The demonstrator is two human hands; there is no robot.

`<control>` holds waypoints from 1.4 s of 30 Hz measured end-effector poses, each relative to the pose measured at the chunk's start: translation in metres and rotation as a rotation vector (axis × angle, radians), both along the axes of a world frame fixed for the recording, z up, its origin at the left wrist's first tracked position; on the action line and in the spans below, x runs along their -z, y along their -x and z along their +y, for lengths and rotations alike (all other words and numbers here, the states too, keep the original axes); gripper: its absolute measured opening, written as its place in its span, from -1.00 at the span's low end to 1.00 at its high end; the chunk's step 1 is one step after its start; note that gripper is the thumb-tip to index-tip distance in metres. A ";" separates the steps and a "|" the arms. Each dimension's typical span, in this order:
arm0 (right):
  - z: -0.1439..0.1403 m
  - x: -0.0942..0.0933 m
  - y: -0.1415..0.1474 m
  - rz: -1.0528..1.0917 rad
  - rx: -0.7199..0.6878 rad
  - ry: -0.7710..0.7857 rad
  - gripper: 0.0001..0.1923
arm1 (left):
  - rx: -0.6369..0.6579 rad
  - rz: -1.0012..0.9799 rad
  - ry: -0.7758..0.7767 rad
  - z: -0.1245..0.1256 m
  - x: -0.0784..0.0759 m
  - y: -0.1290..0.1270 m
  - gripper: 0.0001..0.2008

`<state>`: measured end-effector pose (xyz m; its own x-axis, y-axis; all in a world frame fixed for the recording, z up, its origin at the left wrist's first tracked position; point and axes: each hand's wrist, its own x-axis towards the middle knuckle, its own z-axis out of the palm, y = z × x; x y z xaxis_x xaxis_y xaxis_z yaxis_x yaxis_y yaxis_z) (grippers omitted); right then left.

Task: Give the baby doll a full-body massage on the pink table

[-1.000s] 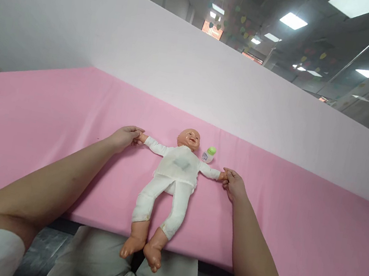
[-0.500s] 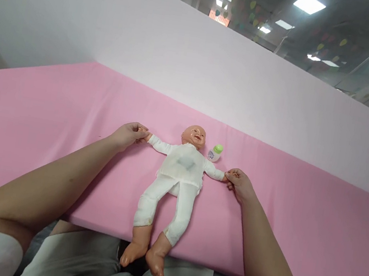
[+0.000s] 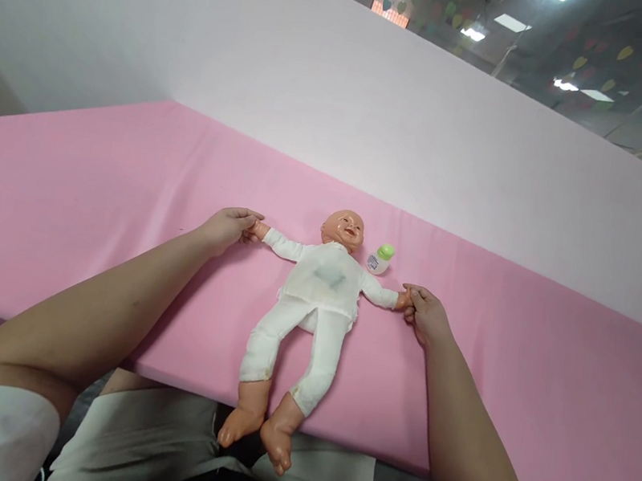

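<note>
A baby doll (image 3: 316,293) in white clothes lies on its back on a pink mattress (image 3: 91,188), arms spread wide, bare feet hanging over the near edge. My left hand (image 3: 229,226) grips one of the doll's small hands out to the left. My right hand (image 3: 425,312) grips the doll's other hand out to the right. A small white bottle with a green cap (image 3: 380,258) lies on the mattress just right of the doll's head.
A tall pale pink padded wall (image 3: 318,102) rises behind the mattress. My lap in light trousers (image 3: 154,450) sits below the mattress's near edge. Ceiling lights and hanging decorations show above the wall.
Both hands keep hold of the doll's hands. The view has shifted slightly, so the doll sits a little further right in frame; its arms stay stretched out.
</note>
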<state>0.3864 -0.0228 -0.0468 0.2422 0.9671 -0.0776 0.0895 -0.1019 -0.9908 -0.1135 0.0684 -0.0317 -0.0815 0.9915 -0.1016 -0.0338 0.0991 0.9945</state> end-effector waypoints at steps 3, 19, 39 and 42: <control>0.000 0.000 -0.005 0.089 -0.037 -0.008 -0.48 | 0.020 -0.042 0.010 -0.002 -0.002 0.000 -0.66; -0.003 -0.006 0.002 -0.044 -0.051 0.002 -0.55 | 0.045 0.032 -0.056 0.001 0.004 0.004 -0.77; -0.008 -0.012 -0.005 0.125 -0.114 0.007 -0.45 | 0.058 -0.062 -0.007 -0.003 -0.002 0.001 -0.54; -0.009 -0.013 -0.005 0.106 -0.154 0.014 -0.46 | 0.065 -0.040 -0.025 -0.004 -0.001 0.002 -0.48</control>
<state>0.3916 -0.0321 -0.0336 0.0811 0.9907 -0.1088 0.0007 -0.1093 -0.9940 -0.1151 0.0647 -0.0311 -0.0130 0.9968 -0.0783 -0.0678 0.0773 0.9947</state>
